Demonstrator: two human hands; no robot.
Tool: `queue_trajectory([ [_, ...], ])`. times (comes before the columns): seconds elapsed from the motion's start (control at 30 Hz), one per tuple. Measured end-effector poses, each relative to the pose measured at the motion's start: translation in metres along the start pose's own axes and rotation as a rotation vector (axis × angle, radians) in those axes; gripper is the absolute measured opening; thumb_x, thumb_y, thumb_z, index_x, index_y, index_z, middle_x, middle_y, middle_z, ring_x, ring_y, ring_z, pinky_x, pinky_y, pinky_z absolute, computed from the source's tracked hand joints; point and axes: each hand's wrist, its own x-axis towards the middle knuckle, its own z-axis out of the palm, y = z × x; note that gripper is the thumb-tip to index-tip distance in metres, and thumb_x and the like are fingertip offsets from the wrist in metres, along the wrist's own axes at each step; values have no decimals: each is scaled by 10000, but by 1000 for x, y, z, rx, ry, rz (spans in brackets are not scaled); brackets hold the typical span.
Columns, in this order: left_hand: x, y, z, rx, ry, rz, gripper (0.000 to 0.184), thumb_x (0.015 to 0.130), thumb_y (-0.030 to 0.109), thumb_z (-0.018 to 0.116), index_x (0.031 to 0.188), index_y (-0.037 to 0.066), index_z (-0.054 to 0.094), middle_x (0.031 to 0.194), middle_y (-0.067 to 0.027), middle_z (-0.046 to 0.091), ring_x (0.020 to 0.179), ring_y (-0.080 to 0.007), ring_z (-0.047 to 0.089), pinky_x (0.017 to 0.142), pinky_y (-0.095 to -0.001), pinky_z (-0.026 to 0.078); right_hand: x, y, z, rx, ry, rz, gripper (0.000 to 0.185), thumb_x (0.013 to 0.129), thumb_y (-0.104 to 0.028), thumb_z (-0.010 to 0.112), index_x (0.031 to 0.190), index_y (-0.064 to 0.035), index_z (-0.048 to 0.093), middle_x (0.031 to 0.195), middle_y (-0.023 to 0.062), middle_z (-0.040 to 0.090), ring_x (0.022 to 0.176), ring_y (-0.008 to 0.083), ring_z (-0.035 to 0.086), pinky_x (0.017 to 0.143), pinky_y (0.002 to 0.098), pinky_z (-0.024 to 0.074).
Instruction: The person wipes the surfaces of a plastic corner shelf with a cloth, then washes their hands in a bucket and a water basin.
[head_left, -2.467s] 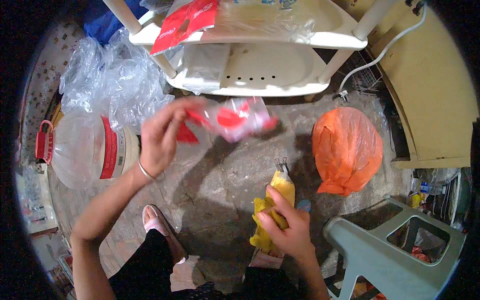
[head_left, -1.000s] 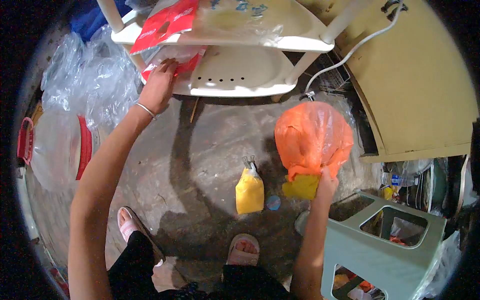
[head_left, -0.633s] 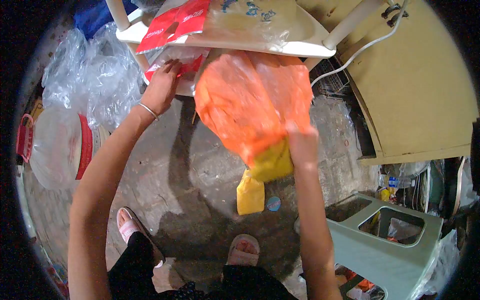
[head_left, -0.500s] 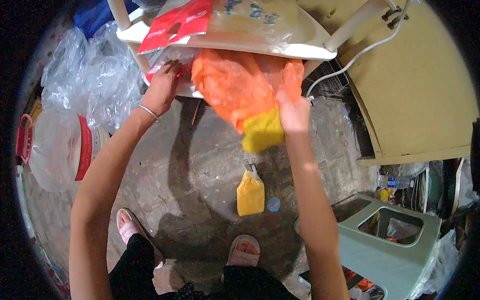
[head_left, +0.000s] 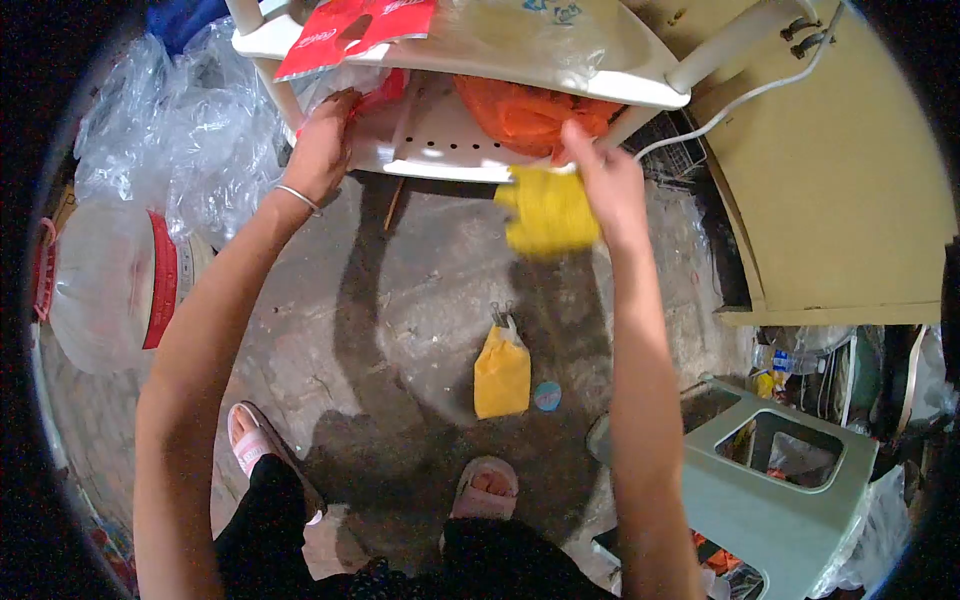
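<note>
At the left end of the lower white shelf, my left hand (head_left: 325, 145) is closed on a clear and red plastic bag (head_left: 380, 92). My right hand (head_left: 608, 185), blurred, holds a yellow cloth (head_left: 550, 212) just in front of the shelf's edge. Behind its fingertips the orange bag (head_left: 525, 115) lies on the right part of the lower shelf (head_left: 445, 120); whether the fingers still touch it I cannot tell. A yellow pouch (head_left: 502, 375) with a metal clip at its top is on the floor between my arms.
Clear plastic bags (head_left: 205, 130) and a big clear bottle (head_left: 105, 290) with a red label are at the left. A grey-green stool (head_left: 780, 490) lies at the lower right, near a yellowish cabinet (head_left: 820, 200). A small blue disc (head_left: 547, 396) is beside the pouch.
The orange bag went from the floor at the right onto the lower shelf, carried by my right hand. My left hand moved the red and clear bag to the shelf.
</note>
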Motion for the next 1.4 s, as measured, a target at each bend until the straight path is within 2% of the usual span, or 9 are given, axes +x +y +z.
queue_trajectory([
  [0.07, -4, 15, -1, 201, -8, 44, 400, 702, -77, 404, 1094, -59, 483, 1081, -265, 501, 1034, -414, 454, 900, -415, 373, -48, 18, -12, 5, -252, 182, 392, 753, -352, 677, 803, 35, 640, 786, 77, 640, 737, 101, 567, 642, 277, 458],
  [0.17, -6, 39, -1, 568, -66, 189, 356, 704, -48, 466, 1059, -61, 488, 1064, -256, 507, 1022, -403, 461, 888, -413, 379, -114, 63, -14, -509, -497, 105, 513, 673, -484, 673, 851, -4, 642, 800, 179, 624, 732, 308, 596, 698, 355, 468],
  [0.33, -7, 36, 3, 837, -40, 376, 476, 693, 77, 612, 1121, -48, 445, 1112, -226, 492, 1040, -379, 459, 895, -413, 385, -134, 124, 14, -612, -900, 217, 432, 668, -398, 677, 822, 3, 625, 762, 154, 617, 710, 261, 586, 651, 356, 463],
  [0.53, -12, 42, 2, 802, -8, 240, 484, 708, 87, 602, 1142, -52, 441, 1136, -227, 485, 1066, -373, 449, 937, -410, 355, -122, 135, 20, -444, -1071, 189, 334, 700, -302, 658, 807, 12, 617, 695, 120, 590, 648, 159, 526, 587, 332, 426],
  [0.67, -17, 53, -2, 730, -70, 126, 444, 736, 71, 571, 1144, -56, 448, 1172, -237, 465, 1102, -375, 426, 956, -410, 338, -129, 78, -6, -349, -969, 209, 258, 747, -240, 631, 831, 4, 615, 728, 86, 608, 660, 148, 543, 603, 306, 439],
  [0.83, -16, 47, -2, 636, -38, 195, 415, 755, 52, 546, 1144, -58, 451, 1155, -245, 474, 1096, -386, 425, 960, -413, 335, -114, 2, -24, 388, -444, 442, 190, 802, -153, 591, 906, 6, 594, 831, 49, 625, 740, 149, 593, 660, 268, 472],
  [1.07, -11, 36, -1, 585, 9, 176, 385, 748, 15, 515, 1121, -54, 450, 1127, -248, 478, 1063, -399, 436, 934, -419, 355, -52, -24, 62, 1068, -111, 327, 194, 827, -101, 526, 962, 37, 550, 910, 125, 607, 767, 214, 608, 697, 314, 493],
  [1.2, -10, 51, -5, 513, 2, 186, 392, 730, -4, 513, 1113, -54, 448, 1077, -254, 490, 1023, -414, 445, 909, -431, 364, -18, -31, 125, 910, 102, 371, 170, 848, -118, 495, 960, -1, 548, 975, 86, 574, 829, 223, 566, 720, 376, 477],
  [1.4, -18, 73, -11, 829, -179, 148, 581, 747, 250, 620, 1214, -20, 405, 1246, -184, 403, 1173, -332, 360, 951, -468, 283, -5, -13, 152, 930, -173, 444, 189, 859, -97, 422, 994, 16, 491, 916, 120, 556, 788, 230, 585, 693, 383, 498],
])
